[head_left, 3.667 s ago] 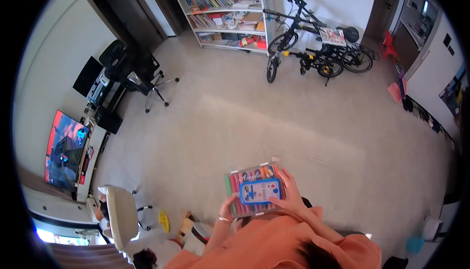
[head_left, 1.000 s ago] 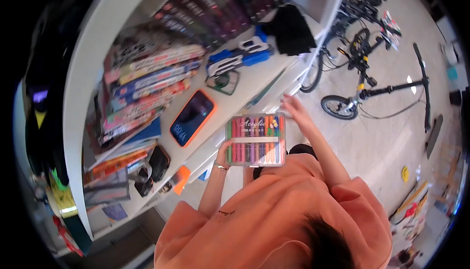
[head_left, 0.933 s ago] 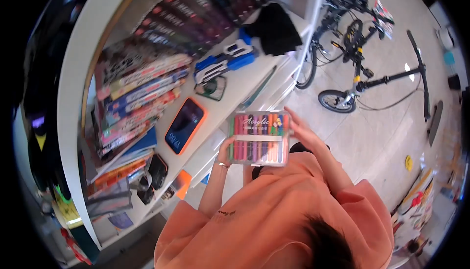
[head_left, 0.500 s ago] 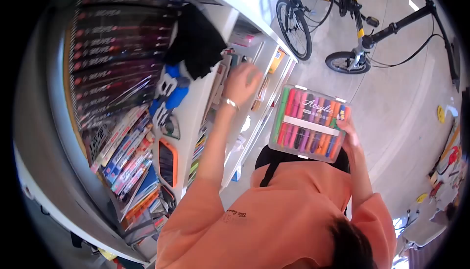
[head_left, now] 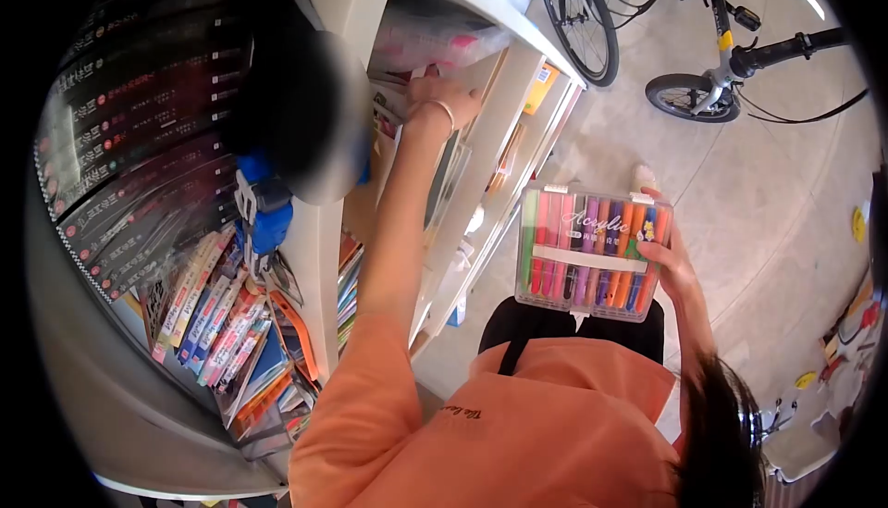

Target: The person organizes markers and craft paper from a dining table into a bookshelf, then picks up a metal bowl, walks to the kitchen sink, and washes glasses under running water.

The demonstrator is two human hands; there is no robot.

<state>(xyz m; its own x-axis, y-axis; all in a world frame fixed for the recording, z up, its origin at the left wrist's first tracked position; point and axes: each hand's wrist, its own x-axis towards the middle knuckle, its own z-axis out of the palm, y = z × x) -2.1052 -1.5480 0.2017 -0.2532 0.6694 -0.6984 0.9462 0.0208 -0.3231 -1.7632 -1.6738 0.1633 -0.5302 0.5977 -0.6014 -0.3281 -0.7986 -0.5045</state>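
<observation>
My right hand (head_left: 673,254) holds a clear plastic case of colored acrylic markers (head_left: 592,254) by its right side, with the thumb over the front. The case faces up at a tilt above my lap, and its white band crosses the markers. My left hand (head_left: 442,103), with a bracelet at the wrist, reaches into an upper compartment of the white shelf (head_left: 347,8). It is at the books and flat items standing there, just below a clear plastic bag (head_left: 439,45) with pink in it. Most of its fingers are hidden, so its grip cannot be made out.
A row of dark wrapped books (head_left: 148,110) fills the left shelf, with colorful booklets (head_left: 217,314) below. A black object (head_left: 296,92), blurred at its edge, and a blue item (head_left: 268,226) lie beside them. Folding bikes (head_left: 694,96) stand on the floor at upper right.
My left hand has moved from in front of the shelf into the compartment. The view has shifted closer to the shelf. My right hand still holds the marker case, now tilted slightly differently.
</observation>
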